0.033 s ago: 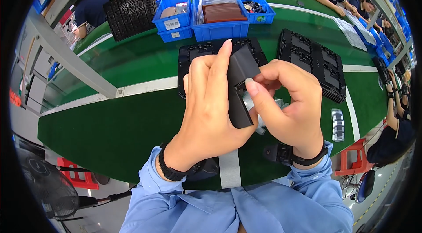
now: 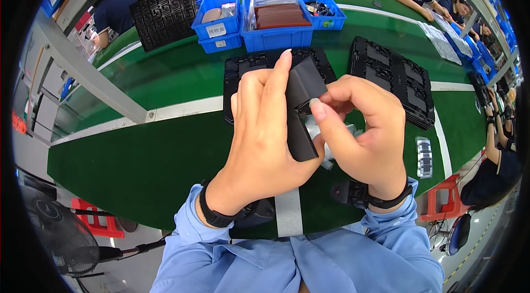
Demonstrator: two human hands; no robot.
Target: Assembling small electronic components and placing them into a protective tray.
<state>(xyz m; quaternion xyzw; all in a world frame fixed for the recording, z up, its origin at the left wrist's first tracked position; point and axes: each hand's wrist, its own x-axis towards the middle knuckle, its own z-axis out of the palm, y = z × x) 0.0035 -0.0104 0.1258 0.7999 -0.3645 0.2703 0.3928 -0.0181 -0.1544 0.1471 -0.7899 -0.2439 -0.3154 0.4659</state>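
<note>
A black angular plastic part (image 2: pixel 303 82) with a notch in its right side is held up over the bench in front of me. My left hand (image 2: pixel 256 133) is closed on it, fingers stretched along its left side and the thumb near its lower end. At the notch, the thumb and index finger of my right hand (image 2: pixel 367 130) pinch together. Whether a small piece sits between those fingertips, I cannot make out. Clear plastic wrapping (image 2: pixel 328 159) lies behind and below the hands. Beyond the part is a black moulded tray (image 2: pixel 243 65), partly hidden by my hands.
Stacked black trays (image 2: pixel 393 80) stand to the right, near a strip of small packed pieces (image 2: pixel 424 157). Blue bins (image 2: pixel 279 40) line the back, beside a tilted black tray (image 2: pixel 164 14). A metal post (image 2: pixel 91 69) rises at left. Co-workers sit across the green bench (image 2: pixel 138 182).
</note>
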